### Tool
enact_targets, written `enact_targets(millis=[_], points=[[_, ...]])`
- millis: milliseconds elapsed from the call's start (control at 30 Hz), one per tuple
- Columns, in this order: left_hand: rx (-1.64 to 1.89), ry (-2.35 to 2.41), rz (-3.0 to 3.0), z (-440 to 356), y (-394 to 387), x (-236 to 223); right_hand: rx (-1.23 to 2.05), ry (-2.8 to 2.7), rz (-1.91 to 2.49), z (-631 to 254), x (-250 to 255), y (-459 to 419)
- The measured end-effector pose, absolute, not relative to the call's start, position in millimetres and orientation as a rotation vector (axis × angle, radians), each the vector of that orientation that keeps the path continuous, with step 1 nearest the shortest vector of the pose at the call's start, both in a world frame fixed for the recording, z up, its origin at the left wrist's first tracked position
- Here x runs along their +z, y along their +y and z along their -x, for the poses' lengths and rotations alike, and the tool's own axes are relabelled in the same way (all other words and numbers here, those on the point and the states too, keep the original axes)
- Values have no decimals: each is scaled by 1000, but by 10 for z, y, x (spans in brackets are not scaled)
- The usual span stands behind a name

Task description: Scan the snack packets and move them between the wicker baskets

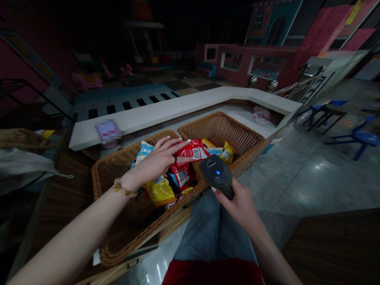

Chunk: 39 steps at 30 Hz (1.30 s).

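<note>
My left hand [154, 162] reaches over the near wicker basket and is closed on a red snack bag [192, 149], with its fingers stretched across the top. The thumb is hidden. The bag's white barcode patch faces up, close to the head of a black barcode scanner [214, 168] with a blue light on. My right hand [240, 202] is wrapped round the scanner's handle. Under my left hand in the basket lie a yellow snack bag [160, 190], another red bag [181, 174] with a barcode and a blue-and-white bag [144, 149].
The left wicker basket [111, 259] and the right one [249, 132] stand side by side at a white counter [178, 106]. The right basket holds a yellow bag [228, 152] and other packets. Blue chairs [360, 138] stand on the tiled floor at right.
</note>
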<state>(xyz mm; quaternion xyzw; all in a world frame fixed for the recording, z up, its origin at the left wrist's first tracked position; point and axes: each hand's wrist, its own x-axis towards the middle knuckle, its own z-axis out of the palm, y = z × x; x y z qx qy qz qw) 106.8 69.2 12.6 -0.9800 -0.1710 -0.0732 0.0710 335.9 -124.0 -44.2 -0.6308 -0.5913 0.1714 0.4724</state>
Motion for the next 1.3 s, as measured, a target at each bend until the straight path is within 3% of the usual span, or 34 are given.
enact_targets(millis=[667, 1033, 1200, 1300], points=[[-516, -495, 3046, -1021, 698, 116, 440, -1457, 1536, -3345, -398, -1274], [-1289, -985, 2757, -763, 960, 239, 285, -1337, 1596, -3523, -432, -1273], [-1386, -1167, 2726, -817, 934, 340, 276, -1287, 1625, -3613, -447, -1277], [-1207, -1178, 2801, -1002, 886, 449, 262, -1249, 1649, -3667, -468, -1271]])
